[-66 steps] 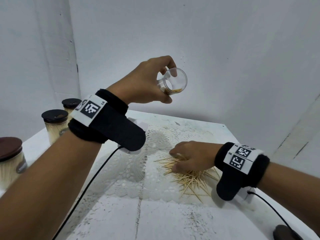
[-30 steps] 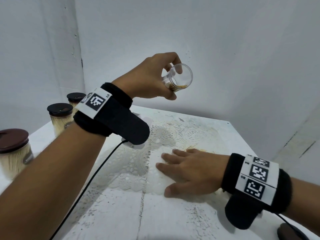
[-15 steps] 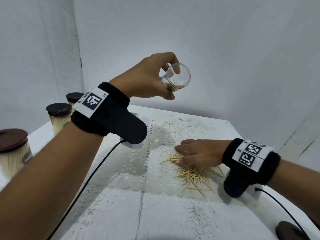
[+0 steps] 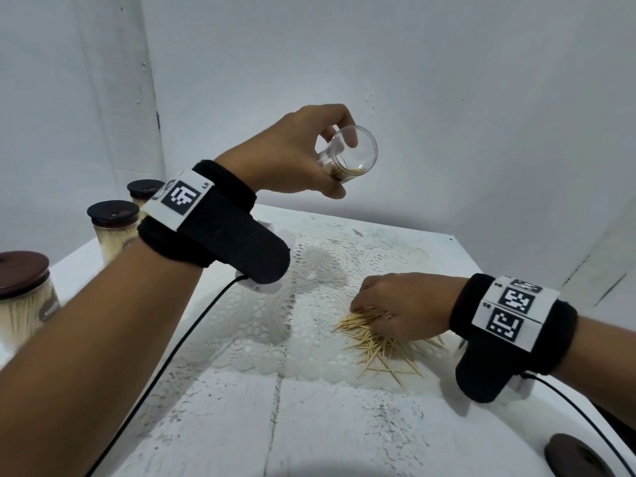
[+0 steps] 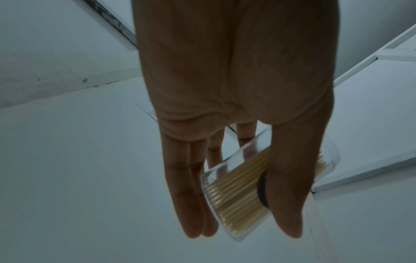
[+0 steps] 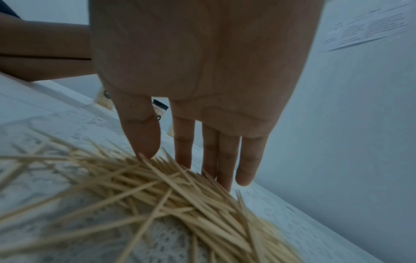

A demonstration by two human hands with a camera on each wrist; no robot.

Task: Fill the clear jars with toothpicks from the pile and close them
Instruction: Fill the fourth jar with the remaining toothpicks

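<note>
- Holding the clear jar [image 4: 347, 156] up above the counter [image 4: 309, 425], my left hand [image 4: 285, 156] has fingers [image 5: 191, 186] and thumb wrapped round it; it lies tilted, mouth open, a layer of toothpicks inside.
- My right hand [image 4: 402, 304] rests on the toothpick pile [image 4: 378, 342] on the lace mat [image 4: 309, 304]; its fingers [image 6: 225, 160] reach down with tips among the sticks, nothing plainly gripped.
- I see three filled, lidded jars [image 4: 113, 228] at the counter's left edge and a dark lid [image 4: 578, 456] at near right.

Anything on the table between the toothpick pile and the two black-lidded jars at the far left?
Only lace doily on the white table; head view shows no object between pile and jars.
</note>
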